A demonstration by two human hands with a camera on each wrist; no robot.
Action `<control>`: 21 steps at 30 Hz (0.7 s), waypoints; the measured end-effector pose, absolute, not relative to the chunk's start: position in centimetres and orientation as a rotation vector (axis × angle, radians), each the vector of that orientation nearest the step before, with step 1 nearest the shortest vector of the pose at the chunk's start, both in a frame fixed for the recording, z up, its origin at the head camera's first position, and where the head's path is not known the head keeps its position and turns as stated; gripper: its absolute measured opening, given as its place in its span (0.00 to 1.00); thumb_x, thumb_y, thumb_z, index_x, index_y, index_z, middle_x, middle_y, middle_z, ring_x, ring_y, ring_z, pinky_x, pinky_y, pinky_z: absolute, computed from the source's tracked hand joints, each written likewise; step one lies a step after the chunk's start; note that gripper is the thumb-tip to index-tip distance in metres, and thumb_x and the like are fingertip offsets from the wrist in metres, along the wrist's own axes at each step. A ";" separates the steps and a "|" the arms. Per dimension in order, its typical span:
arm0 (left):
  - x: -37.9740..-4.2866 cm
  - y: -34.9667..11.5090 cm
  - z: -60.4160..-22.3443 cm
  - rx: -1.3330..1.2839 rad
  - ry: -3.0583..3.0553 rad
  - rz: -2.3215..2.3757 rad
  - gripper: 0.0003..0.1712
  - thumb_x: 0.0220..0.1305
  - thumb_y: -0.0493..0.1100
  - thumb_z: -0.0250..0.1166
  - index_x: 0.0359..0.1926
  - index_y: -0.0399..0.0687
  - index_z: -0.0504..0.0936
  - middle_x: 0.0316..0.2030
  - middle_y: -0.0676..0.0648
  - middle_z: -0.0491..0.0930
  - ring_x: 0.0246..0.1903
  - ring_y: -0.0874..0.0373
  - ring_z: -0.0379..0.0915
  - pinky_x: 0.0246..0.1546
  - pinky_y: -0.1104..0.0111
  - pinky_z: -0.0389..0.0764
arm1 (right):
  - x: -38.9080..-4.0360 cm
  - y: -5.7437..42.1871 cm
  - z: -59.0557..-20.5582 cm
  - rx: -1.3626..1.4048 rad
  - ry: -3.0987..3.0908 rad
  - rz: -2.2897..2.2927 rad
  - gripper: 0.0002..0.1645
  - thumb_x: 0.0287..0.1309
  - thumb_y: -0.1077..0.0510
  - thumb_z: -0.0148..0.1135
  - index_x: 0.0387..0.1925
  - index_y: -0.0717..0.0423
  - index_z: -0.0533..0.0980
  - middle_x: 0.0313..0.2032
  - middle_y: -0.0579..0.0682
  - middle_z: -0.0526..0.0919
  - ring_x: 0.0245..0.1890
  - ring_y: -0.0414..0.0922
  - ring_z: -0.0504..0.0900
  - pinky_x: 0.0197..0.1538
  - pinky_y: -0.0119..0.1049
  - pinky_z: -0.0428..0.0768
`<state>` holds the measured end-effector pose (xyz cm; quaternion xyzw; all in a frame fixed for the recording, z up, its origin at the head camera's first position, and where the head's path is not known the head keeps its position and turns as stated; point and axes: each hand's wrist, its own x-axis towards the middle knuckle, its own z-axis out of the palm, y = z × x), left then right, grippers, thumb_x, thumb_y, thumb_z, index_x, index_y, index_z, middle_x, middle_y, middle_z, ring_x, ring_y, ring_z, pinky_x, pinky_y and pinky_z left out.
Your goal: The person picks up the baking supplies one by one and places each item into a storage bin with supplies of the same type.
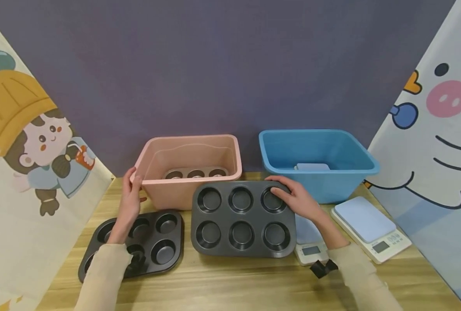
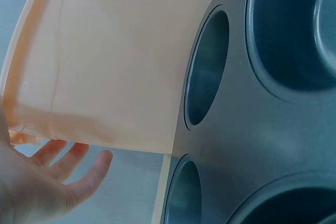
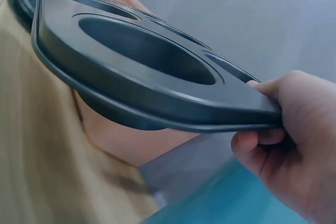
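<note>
My right hand (image 1: 298,201) holds a dark six-cup muffin pan (image 1: 241,218) by its upper right corner, thumb over the top and fingers beneath. In the right wrist view the pan (image 3: 152,72) is lifted above the table and tilted. At the left front corner of a pink bin (image 1: 176,190), my left hand (image 1: 130,201) grips the rim. Several of its fingers (image 2: 92,177) lie beside the bin's wall in the left wrist view. Below my left forearm a second muffin pan (image 1: 164,250) lies on the table, partly covered by the sleeve. Another muffin pan (image 1: 195,173) is inside the pink bin.
A blue bin (image 1: 308,185) stands at the back right, with a pale flat object (image 1: 312,166) inside. Two kitchen scales, one (image 1: 372,226) at the right and one (image 1: 312,250) partly under my right forearm, rest on the wooden table (image 1: 230,285). A fabric wall rises behind.
</note>
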<state>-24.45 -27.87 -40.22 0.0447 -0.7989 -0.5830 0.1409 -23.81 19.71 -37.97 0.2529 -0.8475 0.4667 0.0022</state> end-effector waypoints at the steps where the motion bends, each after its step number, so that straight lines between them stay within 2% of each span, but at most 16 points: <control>1: -24.4 -27.8 -40.1 0.131 -2.309 -1.685 0.32 0.80 0.53 0.38 0.78 0.55 0.44 0.72 0.37 0.53 0.53 0.55 0.63 0.38 0.70 0.76 | -23.8 19.7 -37.6 0.791 -2.650 1.455 0.21 0.73 0.48 0.53 0.65 0.38 0.72 0.50 0.49 0.83 0.38 0.42 0.85 0.47 0.36 0.80; 3: -24.4 -27.8 -40.1 0.134 -2.306 -1.689 0.32 0.80 0.52 0.38 0.78 0.55 0.44 0.72 0.37 0.54 0.54 0.53 0.63 0.38 0.69 0.76 | -23.9 19.7 -36.8 0.788 -2.638 1.427 0.22 0.73 0.48 0.53 0.65 0.38 0.72 0.52 0.48 0.82 0.39 0.41 0.84 0.47 0.36 0.79; 10: -25.6 -28.5 -41.7 0.112 -2.296 -1.654 0.32 0.79 0.55 0.38 0.79 0.57 0.44 0.73 0.39 0.53 0.58 0.49 0.63 0.39 0.66 0.76 | -24.4 19.4 -34.1 0.818 -2.603 1.532 0.23 0.73 0.49 0.53 0.67 0.43 0.69 0.45 0.55 0.83 0.27 0.47 0.86 0.37 0.39 0.83; 13: -25.6 -28.5 -41.8 0.107 -2.294 -1.654 0.32 0.79 0.55 0.38 0.79 0.58 0.44 0.74 0.39 0.53 0.58 0.49 0.63 0.40 0.66 0.76 | -24.8 19.1 -33.2 0.836 -2.584 1.538 0.24 0.73 0.50 0.53 0.67 0.45 0.70 0.46 0.55 0.83 0.28 0.48 0.86 0.37 0.39 0.84; 21: -25.5 -28.3 -41.7 0.093 -2.299 -1.638 0.33 0.79 0.58 0.37 0.79 0.59 0.44 0.72 0.39 0.54 0.59 0.48 0.63 0.40 0.66 0.76 | -25.7 18.2 -31.3 0.828 -2.554 1.438 0.23 0.72 0.49 0.54 0.66 0.40 0.71 0.51 0.52 0.82 0.35 0.45 0.86 0.42 0.37 0.82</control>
